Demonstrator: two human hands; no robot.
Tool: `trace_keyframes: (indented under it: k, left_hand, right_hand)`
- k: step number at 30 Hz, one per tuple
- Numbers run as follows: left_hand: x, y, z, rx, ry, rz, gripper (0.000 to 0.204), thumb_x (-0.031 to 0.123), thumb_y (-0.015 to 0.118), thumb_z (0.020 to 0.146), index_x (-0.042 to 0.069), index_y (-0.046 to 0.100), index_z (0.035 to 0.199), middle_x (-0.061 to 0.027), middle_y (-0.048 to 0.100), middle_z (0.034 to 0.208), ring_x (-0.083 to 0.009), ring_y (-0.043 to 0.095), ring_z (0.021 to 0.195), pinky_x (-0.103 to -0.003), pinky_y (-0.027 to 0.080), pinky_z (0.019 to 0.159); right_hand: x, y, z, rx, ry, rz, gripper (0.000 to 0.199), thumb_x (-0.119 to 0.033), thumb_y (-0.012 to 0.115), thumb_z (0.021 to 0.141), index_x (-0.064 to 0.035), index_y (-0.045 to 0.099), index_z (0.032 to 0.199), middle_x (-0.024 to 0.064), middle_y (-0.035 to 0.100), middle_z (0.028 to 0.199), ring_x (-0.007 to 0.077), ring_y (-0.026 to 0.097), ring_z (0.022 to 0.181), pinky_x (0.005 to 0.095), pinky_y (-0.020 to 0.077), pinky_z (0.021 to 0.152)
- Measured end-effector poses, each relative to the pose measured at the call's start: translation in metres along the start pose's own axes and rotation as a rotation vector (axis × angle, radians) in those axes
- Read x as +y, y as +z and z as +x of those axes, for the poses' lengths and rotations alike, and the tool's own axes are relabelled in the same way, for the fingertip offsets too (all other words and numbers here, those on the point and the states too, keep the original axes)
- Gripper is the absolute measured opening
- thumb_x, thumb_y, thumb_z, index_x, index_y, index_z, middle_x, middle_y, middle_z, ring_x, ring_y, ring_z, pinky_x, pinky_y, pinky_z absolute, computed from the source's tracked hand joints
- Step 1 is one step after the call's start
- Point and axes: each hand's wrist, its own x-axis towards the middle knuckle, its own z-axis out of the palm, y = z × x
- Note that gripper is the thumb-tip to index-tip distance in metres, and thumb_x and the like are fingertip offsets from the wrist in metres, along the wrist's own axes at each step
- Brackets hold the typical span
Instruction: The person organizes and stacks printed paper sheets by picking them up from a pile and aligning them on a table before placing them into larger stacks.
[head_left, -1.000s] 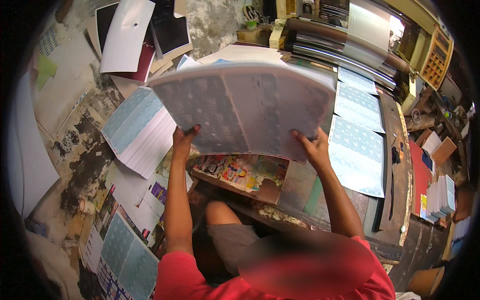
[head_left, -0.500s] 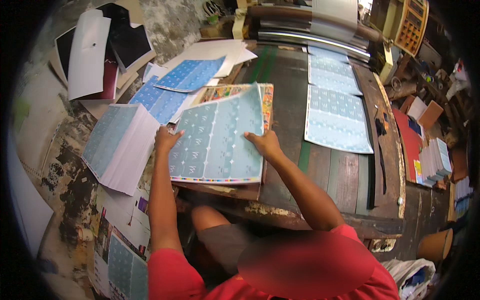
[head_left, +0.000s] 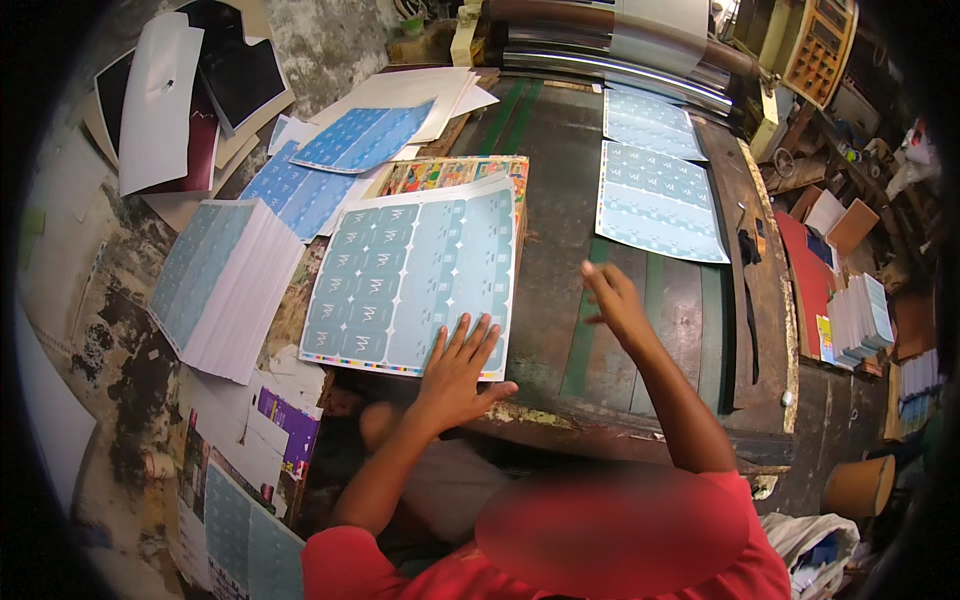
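Note:
A pale blue-green printed sheet point(head_left: 400, 275) with a small colour strip along its near edge lies on a pile at the front of the worktable. My left hand point(head_left: 458, 375) rests flat on its near right corner, fingers spread. Over the dark bed of the roller machine, my right hand point(head_left: 612, 300) is raised with fingers apart and nothing in them. Beyond that hand, a similar printed sheet point(head_left: 662, 205) lies on the bed, with another sheet point(head_left: 650, 122) behind it by the rollers. A colourful printed stack point(head_left: 455, 172) shows from under the pile's far edge.
Left of the pile stands a thick, tilted stack of printed sheets point(head_left: 215, 280). Bluer sheets point(head_left: 365, 138) and white paper lie behind it. Shiny rollers point(head_left: 640, 75) cross the far end. A dark rail point(head_left: 735, 330) edges the bed's right side, with books point(head_left: 860, 320) beyond.
Both hands have let go of the sheet's sides; it now lies flat on the pile. My left hand has moved right onto its near corner, and my right hand has moved right over the bed.

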Motion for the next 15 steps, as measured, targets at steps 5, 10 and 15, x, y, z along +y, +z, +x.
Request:
trace_keyframes:
  k: [5, 10, 15]
  left_hand:
    - [-0.004, -0.003, 0.001, 0.266, -0.017, -0.49, 0.045, 0.037, 0.055, 0.097, 0.003, 0.058, 0.126, -0.0125, 0.06, 0.13, -0.0354, 0.05, 0.128, -0.054, 0.024, 0.112]
    - [0.006, -0.006, 0.001, 0.423, -0.149, -0.768, 0.027, 0.024, 0.049, 0.1, 0.006, 0.068, 0.106, -0.0095, 0.069, 0.113, -0.0342, 0.062, 0.11, -0.053, 0.031, 0.108]
    - [0.052, -0.004, -0.004, 0.215, 0.408, -0.456, 0.027, 0.012, 0.061, 0.085, 0.02, 0.069, 0.109, 0.0012, 0.068, 0.118, -0.0276, 0.053, 0.126, -0.06, 0.027, 0.109]
  right_hand:
    - [0.065, -0.04, -0.05, -0.166, 0.236, 0.211, 0.051, -0.05, 0.056, 0.093, -0.0035, 0.061, 0.113, 0.0065, 0.059, 0.097, 0.0165, 0.057, 0.089, 0.0392, 0.0572, 0.072]
    - [0.057, -0.035, -0.082, -0.292, 0.279, 0.383, 0.045, -0.046, 0.056, 0.095, -0.0052, 0.06, 0.113, 0.004, 0.059, 0.09, 0.0142, 0.056, 0.079, 0.0362, 0.0569, 0.07]
    - [0.058, -0.033, -0.083, -0.517, 0.308, 0.546, 0.045, -0.043, 0.059, 0.093, -0.0031, 0.056, 0.114, 0.004, 0.057, 0.068, 0.0131, 0.056, 0.055, 0.0328, 0.0572, 0.063]
